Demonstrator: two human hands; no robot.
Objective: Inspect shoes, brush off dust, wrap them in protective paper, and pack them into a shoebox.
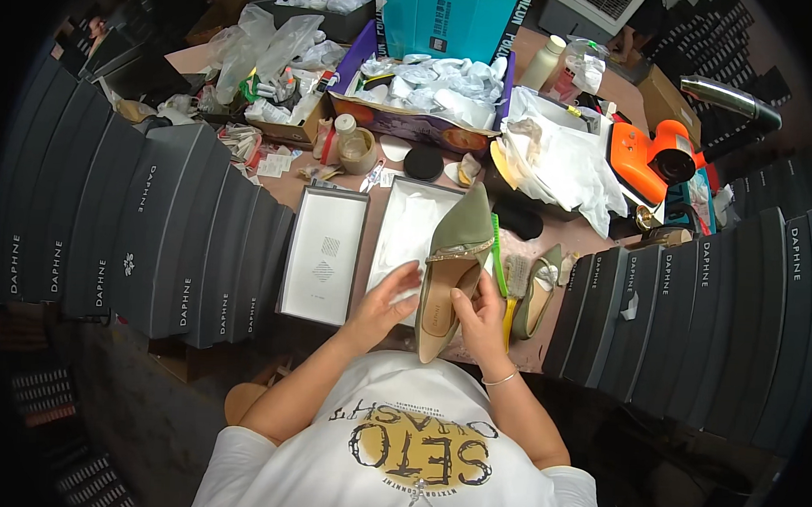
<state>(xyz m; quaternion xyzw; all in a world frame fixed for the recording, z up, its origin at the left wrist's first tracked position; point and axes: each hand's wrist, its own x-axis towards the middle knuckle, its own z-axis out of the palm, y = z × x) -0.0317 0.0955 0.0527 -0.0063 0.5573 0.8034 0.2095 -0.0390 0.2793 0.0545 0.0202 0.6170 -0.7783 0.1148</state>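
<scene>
An olive-green pointed flat shoe (464,224) with a sparkly trim is held up in front of my chest, toe pointing away and beige insole showing. My right hand (481,317) grips its right side, thumb over the inner edge. Beside the shoe's left side, my left hand (387,303) is open, fingers apart and slightly curled. The matching green shoe (539,294) lies on the table to the right, with white stuffing in it. Behind the held shoe is an open shoe box (384,243) with a white inside. Left of it lies a shallow box half (323,282), also white inside.
Rows of dark shoe boxes (167,225) (666,310) flank both sides. A green-handled brush (498,258) lies between the shoes. Farther back are a glue jar (355,149), a purple carton of crumpled paper (430,119), white wrapping paper (555,165) and an orange heat blower (650,160).
</scene>
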